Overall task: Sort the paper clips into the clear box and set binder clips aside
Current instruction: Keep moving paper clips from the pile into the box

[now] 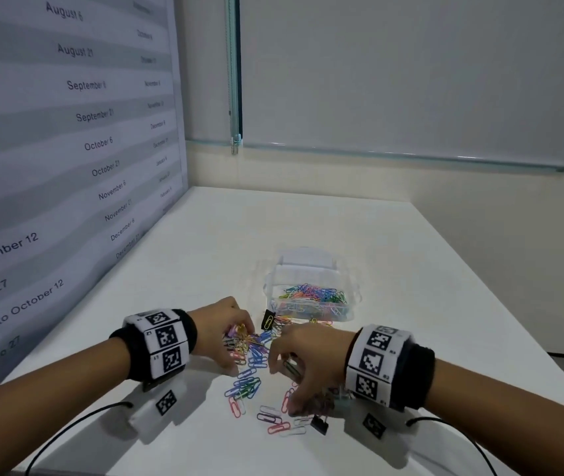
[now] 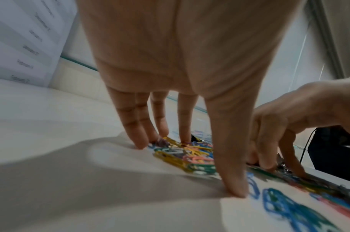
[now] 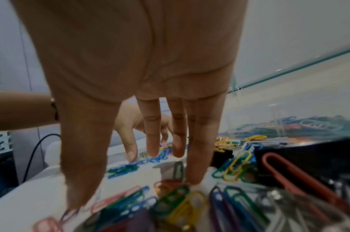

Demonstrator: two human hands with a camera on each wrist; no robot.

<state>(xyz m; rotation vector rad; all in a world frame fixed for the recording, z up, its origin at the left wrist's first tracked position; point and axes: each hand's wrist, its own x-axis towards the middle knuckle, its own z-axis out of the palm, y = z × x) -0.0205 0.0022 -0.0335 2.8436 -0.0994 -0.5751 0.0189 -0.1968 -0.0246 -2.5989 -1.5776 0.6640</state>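
Note:
A loose pile of coloured paper clips lies on the white table between my hands. My left hand stands over the pile's left part, its straight fingers and thumb tip touching down around a heap of clips. To the right, my right hand has straight fingers pressing onto scattered clips. The clear box, holding many paper clips, sits just beyond. One black binder clip stands by the box; another lies near my right thumb.
A large black binder clip with a red paper clip on it lies right of my right fingers. A printed wall chart borders the table's left side. Cables trail from both wrists along the front edge.

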